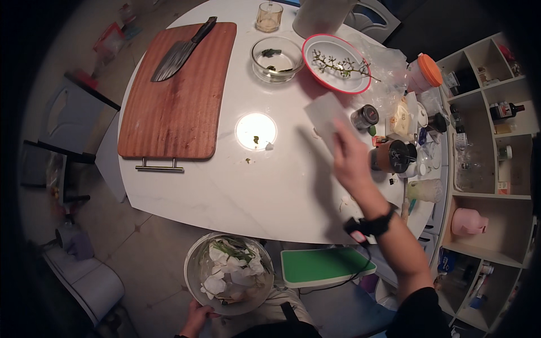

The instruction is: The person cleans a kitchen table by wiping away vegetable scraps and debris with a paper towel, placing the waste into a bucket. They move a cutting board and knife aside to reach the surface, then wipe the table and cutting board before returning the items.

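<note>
My right hand (351, 157) holds a flat, whitish, slightly see-through sheet (325, 110) above the right side of the white marbled table (203, 186). A black band with a small device and cord circles that wrist. Down at the table's near edge, my left hand (197, 317) grips the rim of a round waste bin (186, 270). Crumpled white tissues (219, 266) and green stems (232, 249) lie in the bin. Small dark green scraps (256, 139) and a pale bit (269, 146) dot the tabletop near a bright light reflection.
A wooden cutting board (181, 114) bears a cleaver (175, 61). Behind are a glass bowl (277, 76) with dark leaf pieces and a red-rimmed bowl (310, 78) with a bare grape stem (338, 65). Jars, including a dark-lidded one (364, 117), line the right. A green-topped stool (325, 266) stands below.
</note>
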Motion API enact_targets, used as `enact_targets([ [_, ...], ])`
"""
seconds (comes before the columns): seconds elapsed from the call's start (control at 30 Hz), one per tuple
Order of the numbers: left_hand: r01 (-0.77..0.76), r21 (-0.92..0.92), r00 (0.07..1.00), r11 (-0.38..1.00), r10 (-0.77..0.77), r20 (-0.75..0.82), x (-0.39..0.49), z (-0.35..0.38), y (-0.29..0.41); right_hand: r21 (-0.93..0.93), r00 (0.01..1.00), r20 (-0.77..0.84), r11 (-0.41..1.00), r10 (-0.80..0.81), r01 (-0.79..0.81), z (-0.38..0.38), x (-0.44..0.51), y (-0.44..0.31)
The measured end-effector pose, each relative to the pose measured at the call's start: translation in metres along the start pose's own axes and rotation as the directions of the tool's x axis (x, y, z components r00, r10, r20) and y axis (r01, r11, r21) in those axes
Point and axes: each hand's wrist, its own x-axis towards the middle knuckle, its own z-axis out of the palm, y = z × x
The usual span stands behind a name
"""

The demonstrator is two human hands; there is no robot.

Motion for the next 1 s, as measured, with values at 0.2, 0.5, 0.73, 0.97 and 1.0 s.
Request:
enact_targets([
  [0.2, 0.006, -0.034, 1.000, 0.999, -0.007, -0.030, -0.009, -0.009, 0.004, 0.043, 0.988, 0.146, 0.998, -0.040, 0.035, 0.115, 0.004, 0.013],
  [0.5, -0.026, -0.076, 1.000, 0.997, 0.026, -0.007, -0.003, -0.034, 0.010, 0.346, 0.946, 0.307, 0.938, -0.100, -0.013, 0.135, -0.007, -0.023],
  [0.73, 0.005, -0.064, 1.000, 0.998, -0.006, -0.015, 0.010, -0.054, 0.012, 0.406, 0.845, 0.518, 0.830, 0.137, -0.383, 0.131, -0.050, -0.054],
  [0.97, -0.047, -0.034, 0.999, 0.998, 0.047, 0.010, 0.011, -0.048, 0.037, 0.371, 0.749, 0.661, 0.888, -0.047, -0.272, 0.120, -0.137, -0.123],
  [1.0, -0.083, -0.046, 0.996, 0.995, 0.084, 0.030, 0.014, -0.047, 0.041, 0.384, 0.682, 0.729, 0.863, -0.064, -0.329, 0.117, -0.153, -0.136],
])
